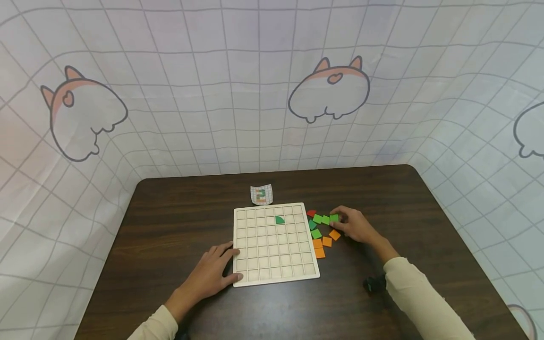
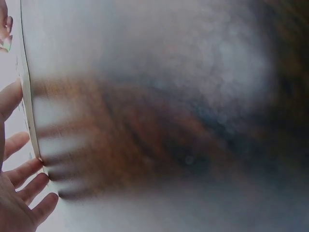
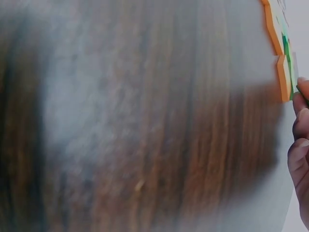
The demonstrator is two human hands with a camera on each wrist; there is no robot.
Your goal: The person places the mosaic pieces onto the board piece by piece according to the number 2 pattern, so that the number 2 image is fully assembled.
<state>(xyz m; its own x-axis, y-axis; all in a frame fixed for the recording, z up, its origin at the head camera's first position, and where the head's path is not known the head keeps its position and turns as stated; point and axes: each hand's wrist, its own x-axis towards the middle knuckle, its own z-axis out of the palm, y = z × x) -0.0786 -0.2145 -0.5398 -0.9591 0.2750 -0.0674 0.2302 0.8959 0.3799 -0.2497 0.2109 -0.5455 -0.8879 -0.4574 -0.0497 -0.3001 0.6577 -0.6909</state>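
A white grid board (image 1: 255,276) lies in the middle of the dark wooden table (image 1: 178,217). One dark green piece (image 1: 279,219) sits in a cell near its top edge. My left hand (image 1: 218,268) rests flat against the board's lower left corner, fingers straight; the left wrist view shows its fingers (image 2: 24,181) beside the board edge (image 2: 26,96). Loose green and orange tiles (image 1: 321,233) lie right of the board. My right hand (image 1: 349,223) pinches a bright green tile (image 1: 334,218) at the heap's far right. The right wrist view is blurred, showing orange tiles (image 3: 282,77) and curled fingers (image 3: 300,130).
A small patterned card (image 1: 261,194) lies just behind the board. A red piece (image 1: 311,213) sits at the top of the tile heap. A grid-patterned cloth (image 1: 255,94) with cartoon drawings hangs behind and around the table. Bare tabletop stretches to the left and front.
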